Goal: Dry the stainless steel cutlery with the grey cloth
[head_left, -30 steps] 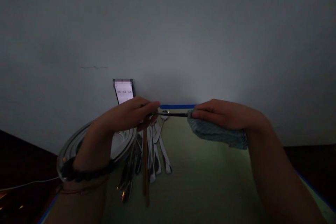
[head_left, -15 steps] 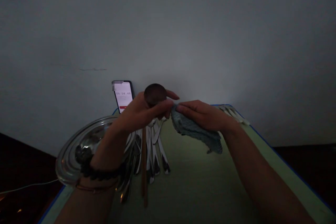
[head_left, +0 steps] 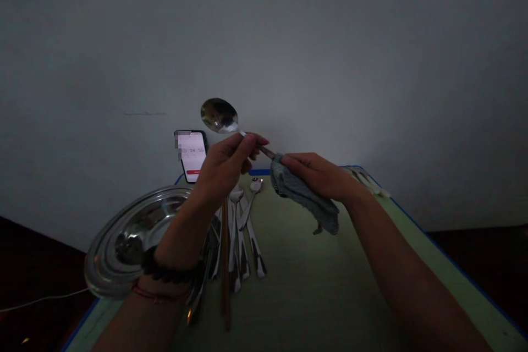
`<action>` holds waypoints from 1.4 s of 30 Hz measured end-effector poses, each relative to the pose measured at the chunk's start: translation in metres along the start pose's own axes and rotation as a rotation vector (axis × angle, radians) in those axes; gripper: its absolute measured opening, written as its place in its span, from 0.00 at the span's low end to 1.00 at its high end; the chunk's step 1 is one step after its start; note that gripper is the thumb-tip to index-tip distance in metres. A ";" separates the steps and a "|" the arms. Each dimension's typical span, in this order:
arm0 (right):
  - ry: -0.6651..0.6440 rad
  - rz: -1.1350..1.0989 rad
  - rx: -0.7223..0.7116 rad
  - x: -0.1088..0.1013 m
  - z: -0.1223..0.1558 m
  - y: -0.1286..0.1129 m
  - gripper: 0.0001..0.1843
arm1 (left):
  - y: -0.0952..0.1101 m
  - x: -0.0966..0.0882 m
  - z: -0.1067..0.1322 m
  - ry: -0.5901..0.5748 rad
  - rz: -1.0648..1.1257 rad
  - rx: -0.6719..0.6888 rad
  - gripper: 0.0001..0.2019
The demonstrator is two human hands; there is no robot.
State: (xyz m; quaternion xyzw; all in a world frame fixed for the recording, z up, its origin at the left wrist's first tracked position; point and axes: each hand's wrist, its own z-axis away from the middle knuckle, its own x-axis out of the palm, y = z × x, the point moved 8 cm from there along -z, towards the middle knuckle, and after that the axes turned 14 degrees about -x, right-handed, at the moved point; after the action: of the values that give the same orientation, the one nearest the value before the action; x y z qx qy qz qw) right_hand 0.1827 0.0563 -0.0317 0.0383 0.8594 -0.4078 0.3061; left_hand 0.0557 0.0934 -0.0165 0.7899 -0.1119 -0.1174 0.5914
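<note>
A metal spoon (head_left: 219, 115) is held above the table, its bowl up at the left and its handle slanting down to the right. My left hand (head_left: 226, 162) pinches the handle just below the bowl. A grey-blue cloth (head_left: 303, 192) hangs from my right hand (head_left: 315, 175), which is closed on it, with the cloth's upper end wrapped round the tip of the spoon handle. The handle's end is hidden inside the cloth. Below my left hand lie several spoons and other cutlery (head_left: 247, 231) and brown chopsticks (head_left: 225, 280).
A shiny round metal basin (head_left: 107, 264) stands on the left of the green table (head_left: 313, 291). Behind it a phone (head_left: 193, 157) showing a timer leans on the wall (head_left: 330, 55). More cutlery (head_left: 367, 180) lies at the far right edge.
The spoon has swung upward and left, so its bowl now stands clear of my left fingers and its handle shows between the hands. My right hand and the cloth have shifted slightly.
</note>
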 end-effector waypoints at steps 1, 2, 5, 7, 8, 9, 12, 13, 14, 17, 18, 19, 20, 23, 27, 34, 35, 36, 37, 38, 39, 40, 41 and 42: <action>0.048 -0.012 0.009 -0.002 -0.001 0.004 0.19 | 0.002 -0.004 -0.001 0.050 0.014 0.043 0.12; 0.109 -0.035 0.024 -0.004 -0.001 0.009 0.19 | 0.005 -0.008 -0.002 0.092 0.040 0.084 0.12; 0.378 -0.225 0.108 -0.013 0.000 0.031 0.18 | 0.014 -0.022 0.000 0.191 0.149 0.154 0.13; 0.590 -0.524 0.190 -0.012 0.003 0.053 0.18 | 0.017 -0.026 0.002 0.198 0.146 0.108 0.14; 0.658 -0.707 0.235 -0.007 0.003 0.063 0.19 | 0.017 -0.024 0.003 0.155 0.091 0.052 0.15; 0.706 -0.876 0.267 -0.001 0.002 0.072 0.19 | 0.017 -0.017 0.004 0.081 -0.006 -0.015 0.15; 0.793 -1.189 0.275 0.010 -0.001 0.084 0.19 | 0.012 0.006 0.014 -0.159 -0.411 -0.156 0.16; 0.817 -1.237 0.248 0.010 -0.002 0.084 0.19 | 0.014 0.010 0.018 -0.184 -0.514 -0.158 0.16; 0.832 -1.275 0.216 0.009 -0.003 0.083 0.18 | 0.015 0.012 0.020 -0.191 -0.591 -0.155 0.17; 0.829 -1.345 0.139 0.007 -0.004 0.073 0.17 | 0.016 0.017 0.021 -0.180 -0.703 -0.167 0.18; 0.820 -1.343 0.137 0.008 -0.004 0.068 0.18 | 0.014 0.018 0.020 -0.177 -0.733 -0.172 0.18; 0.814 -1.332 0.142 0.009 -0.004 0.063 0.19 | 0.011 0.021 0.019 -0.178 -0.766 -0.173 0.18; 0.807 -1.315 0.155 0.010 -0.004 0.058 0.20 | 0.007 0.025 0.018 -0.186 -0.804 -0.166 0.18; 0.801 -1.276 0.177 0.017 -0.006 0.042 0.21 | -0.007 0.042 0.019 -0.252 -0.932 -0.124 0.20; 0.827 -1.265 0.223 0.024 -0.005 0.036 0.27 | -0.019 0.058 0.019 -0.236 -1.067 -0.059 0.21; 0.872 -1.349 0.128 0.016 -0.007 0.041 0.27 | 0.012 0.031 0.018 -0.021 -1.043 -0.076 0.20; 0.890 -1.354 0.129 0.014 -0.007 0.043 0.26 | 0.020 0.025 0.020 0.029 -1.022 -0.093 0.20; 0.900 -1.361 0.133 0.013 -0.007 0.045 0.25 | 0.027 0.022 0.022 0.048 -1.002 -0.104 0.20; 0.906 -1.364 0.128 0.012 -0.006 0.045 0.24 | 0.031 0.022 0.024 0.041 -0.985 -0.108 0.20; 0.907 -1.363 0.113 0.011 -0.006 0.045 0.23 | 0.033 0.025 0.027 0.021 -0.984 -0.105 0.21; 0.907 -1.353 0.087 0.010 -0.006 0.044 0.22 | 0.032 0.030 0.029 -0.010 -0.995 -0.093 0.21; 0.900 -1.340 0.068 0.009 -0.006 0.042 0.22 | 0.029 0.036 0.030 -0.045 -1.020 -0.077 0.21; 0.889 -1.323 0.060 0.009 -0.006 0.039 0.22 | 0.025 0.041 0.031 -0.074 -1.056 -0.055 0.21; 0.877 -1.306 0.064 0.010 -0.005 0.037 0.22 | 0.019 0.047 0.031 -0.096 -1.098 -0.032 0.21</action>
State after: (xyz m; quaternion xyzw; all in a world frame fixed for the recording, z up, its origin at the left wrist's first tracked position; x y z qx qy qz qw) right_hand 0.1836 0.0828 -0.0596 -0.3082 0.7380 -0.4774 -0.3640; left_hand 0.0892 0.0452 -0.0094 0.7169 0.2914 -0.4463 0.4494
